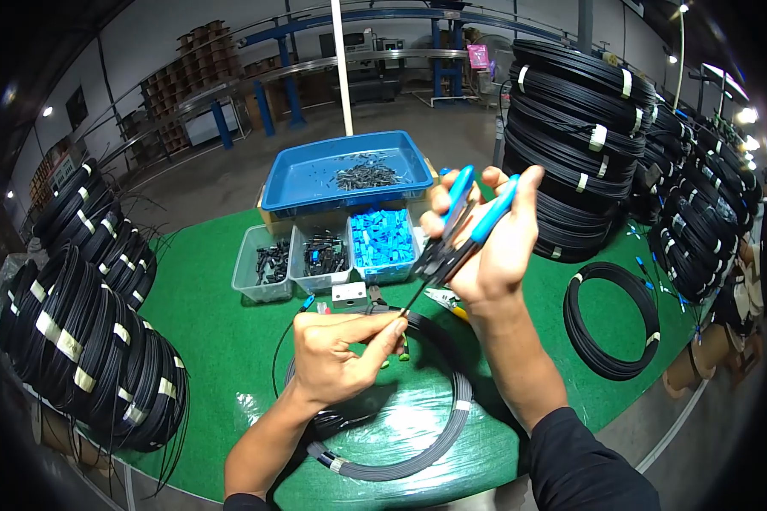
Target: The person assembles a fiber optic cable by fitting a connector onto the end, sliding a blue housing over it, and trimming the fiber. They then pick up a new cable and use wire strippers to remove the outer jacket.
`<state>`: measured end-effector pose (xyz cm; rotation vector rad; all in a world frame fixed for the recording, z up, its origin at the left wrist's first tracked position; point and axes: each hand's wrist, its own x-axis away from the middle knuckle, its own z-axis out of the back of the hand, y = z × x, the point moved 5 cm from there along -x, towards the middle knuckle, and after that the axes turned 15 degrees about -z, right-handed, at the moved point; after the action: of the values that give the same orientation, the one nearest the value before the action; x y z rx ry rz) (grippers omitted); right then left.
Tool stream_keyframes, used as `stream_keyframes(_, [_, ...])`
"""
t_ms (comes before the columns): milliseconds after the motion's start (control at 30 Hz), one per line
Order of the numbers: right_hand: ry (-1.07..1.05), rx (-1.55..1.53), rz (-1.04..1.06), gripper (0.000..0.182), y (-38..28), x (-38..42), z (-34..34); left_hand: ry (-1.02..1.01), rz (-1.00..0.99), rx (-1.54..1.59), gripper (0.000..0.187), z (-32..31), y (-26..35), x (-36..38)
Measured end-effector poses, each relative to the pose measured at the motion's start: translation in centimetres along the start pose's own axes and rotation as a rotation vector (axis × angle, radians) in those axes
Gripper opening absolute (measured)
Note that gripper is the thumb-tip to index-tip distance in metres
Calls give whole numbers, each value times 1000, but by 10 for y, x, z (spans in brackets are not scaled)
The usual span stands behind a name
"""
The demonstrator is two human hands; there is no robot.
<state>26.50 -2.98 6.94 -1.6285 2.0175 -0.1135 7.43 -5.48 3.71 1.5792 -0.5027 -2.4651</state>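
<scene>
My right hand [503,255] is raised and wrapped round wire strippers [493,218] with two blue handles, which stand apart. Their dark jaws point down and left, close over the thin black cable [415,297]. That cable is pinched between the thumb and forefinger of my left hand [339,358], its end rising towards the jaws. Below both hands a coil of black cable [439,451], bound with pale tape, lies on a plastic-covered patch of the green mat [204,358]. A blue connector [308,303] on a cable end lies just behind my left hand.
Behind the coil stand clear bins of black parts [251,294] and blue connectors [383,274], with a blue tray [315,200] beyond. Yellow-handled pliers [445,300] and a white block [349,295] lie nearby. Cable coils are stacked left [102,366] and right [562,162].
</scene>
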Motion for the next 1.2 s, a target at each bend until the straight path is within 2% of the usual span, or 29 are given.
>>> stream_keyframes(67, [89, -134, 74, 61, -36, -11, 19, -98, 20, 15, 10, -1, 0, 3])
stream_keyframes(133, [279, -109, 329, 63, -92, -17, 55, -96, 68, 21, 8, 1, -9, 9])
stream_keyframes(200, [367, -64, 381, 61, -111, -10, 62, -27, 145, 95, 9, 2, -12, 7])
stream_keyframes(267, [317, -22, 300, 54, -111, -5, 58, -74, 122, 96, 9, 1, -10, 0])
stream_keyframes(300, [358, -61, 268, 41, -106, -2, 46, -78, 97, 106, 9, -2, -10, -1])
stream_keyframes(333, [228, -54, 212, 30, -104, -4, 43, -78, 78, 109, 9, -5, -11, 0])
stream_keyframes(400, [60, 44, 178, 25, -95, -2, 24, -165, -68, 37, 8, -14, -3, 5])
stream_keyframes(500, [-111, 314, 117, 37, -74, 2, -5, -113, -229, 26, 8, -27, 10, 16])
stream_keyframes(600, [-121, 630, 78, 53, -33, 0, -26, -125, -277, -20, 8, -32, 15, 37])
stream_keyframes(633, [-231, 842, -69, 60, 7, -11, -38, -111, -249, 35, 9, -26, 16, 49])
stream_keyframes(667, [-241, 903, -187, 63, 31, -17, -40, -92, -245, 58, 10, -23, 15, 54])
stream_keyframes(833, [-619, 1348, -527, 66, 154, -38, -31, 21, -250, 179, 10, 6, 5, 60])
stream_keyframes(867, [-779, 1450, -395, 67, 177, -43, -26, 42, -249, 206, 10, 11, 2, 60])
stream_keyframes(933, [-927, 1594, -399, 69, 214, -46, -28, 121, -287, 254, 10, 22, -6, 60])
stream_keyframes(1033, [-1184, 1636, -435, 70, 263, -50, -17, 131, -288, 263, 10, 38, -19, 61])
stream_keyframes(1200, [-1415, 1683, -479, 69, 311, -48, 14, 183, -236, 376, 7, 57, -41, 58])
